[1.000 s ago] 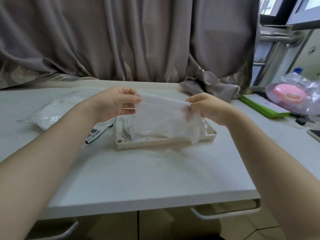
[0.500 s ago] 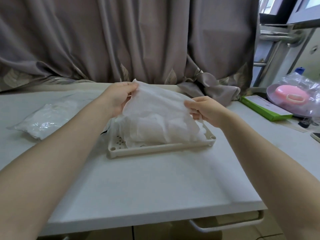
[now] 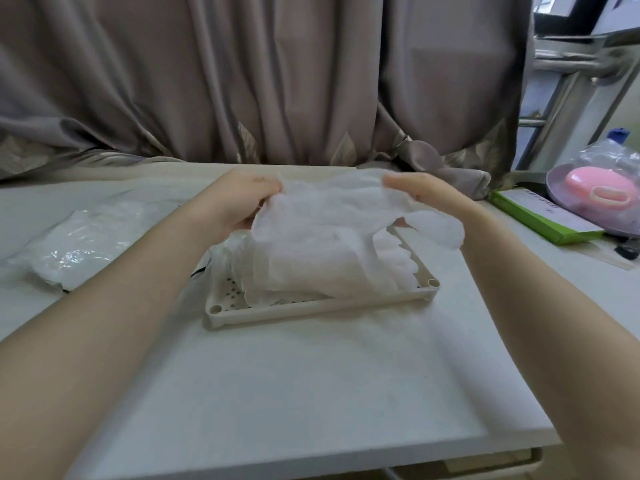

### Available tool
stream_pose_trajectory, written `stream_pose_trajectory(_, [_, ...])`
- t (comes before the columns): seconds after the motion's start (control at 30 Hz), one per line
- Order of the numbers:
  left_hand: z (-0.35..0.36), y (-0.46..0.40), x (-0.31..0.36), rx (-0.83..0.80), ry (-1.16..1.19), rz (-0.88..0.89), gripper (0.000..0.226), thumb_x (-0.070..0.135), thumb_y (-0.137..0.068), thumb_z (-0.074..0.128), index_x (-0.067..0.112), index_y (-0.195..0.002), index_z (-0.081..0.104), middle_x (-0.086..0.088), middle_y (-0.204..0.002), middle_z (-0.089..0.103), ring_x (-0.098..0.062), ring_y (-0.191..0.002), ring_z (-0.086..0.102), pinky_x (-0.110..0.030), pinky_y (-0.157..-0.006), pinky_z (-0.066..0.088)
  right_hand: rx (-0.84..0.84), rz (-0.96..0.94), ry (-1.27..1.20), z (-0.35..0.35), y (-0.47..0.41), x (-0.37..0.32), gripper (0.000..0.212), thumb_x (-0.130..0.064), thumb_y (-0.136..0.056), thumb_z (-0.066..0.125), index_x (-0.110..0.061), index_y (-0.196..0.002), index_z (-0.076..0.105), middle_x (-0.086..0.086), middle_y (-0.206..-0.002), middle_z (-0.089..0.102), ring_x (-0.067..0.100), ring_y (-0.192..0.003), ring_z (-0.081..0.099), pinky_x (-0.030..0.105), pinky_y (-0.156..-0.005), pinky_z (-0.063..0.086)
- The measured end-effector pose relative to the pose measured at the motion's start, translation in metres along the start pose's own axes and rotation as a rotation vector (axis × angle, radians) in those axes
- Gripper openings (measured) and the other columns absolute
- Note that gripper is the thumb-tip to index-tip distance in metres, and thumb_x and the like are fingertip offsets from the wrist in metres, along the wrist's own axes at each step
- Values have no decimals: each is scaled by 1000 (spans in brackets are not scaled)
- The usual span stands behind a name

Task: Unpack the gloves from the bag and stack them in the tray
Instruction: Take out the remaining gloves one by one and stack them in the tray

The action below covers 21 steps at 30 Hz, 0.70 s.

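Note:
A thin translucent white glove (image 3: 332, 209) is stretched between my hands, just above the cream perforated tray (image 3: 311, 306) in the middle of the table. My left hand (image 3: 242, 199) pinches the glove's left edge; my right hand (image 3: 422, 192) pinches its right edge. The glove's fingers hang past the tray's right side. Under it a stack of similar gloves (image 3: 304, 271) lies in the tray. The clear plastic bag (image 3: 79, 244) with more white gloves lies on the table to the left.
A brown curtain (image 3: 263, 81) hangs along the table's far edge. At the right lie a green box (image 3: 540, 216) and a bagged plate with a pink object (image 3: 602, 188). Metal rails (image 3: 568, 74) stand at the far right.
Both hands have moved the glove farther from me and down toward the stack in the tray. The glove now lies flatter, with its fingers trailing to the right.

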<state>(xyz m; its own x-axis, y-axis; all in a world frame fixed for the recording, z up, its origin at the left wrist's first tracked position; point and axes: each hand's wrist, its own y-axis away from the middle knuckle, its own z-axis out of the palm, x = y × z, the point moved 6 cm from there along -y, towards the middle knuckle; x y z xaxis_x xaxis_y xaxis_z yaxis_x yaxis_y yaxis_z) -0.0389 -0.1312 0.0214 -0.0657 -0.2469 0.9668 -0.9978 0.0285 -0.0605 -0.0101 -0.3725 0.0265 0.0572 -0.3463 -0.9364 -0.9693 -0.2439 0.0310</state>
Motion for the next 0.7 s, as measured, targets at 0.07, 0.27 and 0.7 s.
stream_pose_trajectory(0.07, [-7, -5, -17, 72, -223, -20, 25, 17, -95, 49, 11, -71, 54, -2, -56, 50, -10, -43, 48, -14, -37, 40, 37, -27, 227, 2, -14, 14, 35, -37, -90, 60, -16, -64, 49, -6, -59, 53, 10, -55, 51, 17, -58, 40])
stream_pose_trajectory(0.27, [-15, -11, -26, 203, -723, 82, 33, 25, -95, 44, 0, -79, 58, -5, -52, 58, -13, -45, 55, -23, -51, 37, 125, -50, 493, 12, -41, 30, 40, -30, -83, 63, -15, -50, 44, -4, -50, 50, 19, -52, 45, 28, -60, 44])
stream_pose_trajectory(0.7, [59, -3, -45, -263, -1215, 328, 54, 48, -94, 36, 8, -128, 46, -10, -134, 47, -26, -122, 43, -35, -99, 33, -190, -341, 1192, 106, -15, 27, 56, -48, -91, 44, -18, -138, 40, 1, -146, 40, 19, -137, 32, 35, -114, 17])
